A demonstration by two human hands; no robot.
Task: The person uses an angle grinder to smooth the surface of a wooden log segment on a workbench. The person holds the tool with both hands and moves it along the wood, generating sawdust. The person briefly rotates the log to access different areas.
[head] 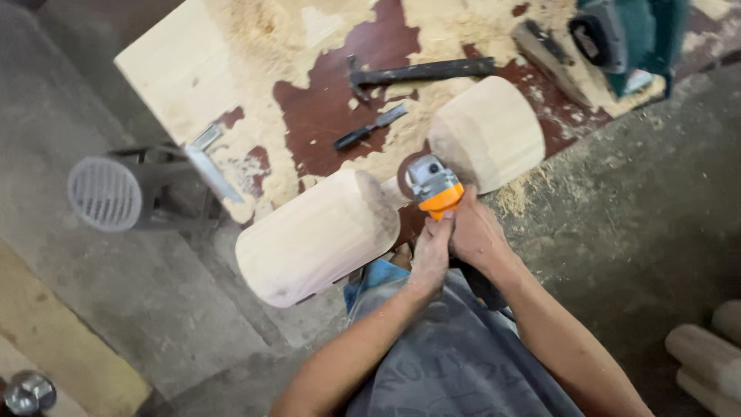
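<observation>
A pale wooden piece with two thick rounded ends (316, 235) and a narrow neck lies across the edge of a brown workbench (324, 108). Its far end (490, 131) rests on the bench; the near end hangs over the floor. An orange and grey angle grinder (434, 188) sits at the neck, its disc against the wood. My left hand (431, 253) and my right hand (477, 232) are both shut on the grinder's body, side by side.
Sawdust covers much of the bench. A hammer (421, 72), a chisel (370, 128), a metal square (207, 158) and a green power tool (629, 35) lie on it. A grey fan (108, 193) stands left on the concrete floor. Wooden pieces (706, 359) lie at right.
</observation>
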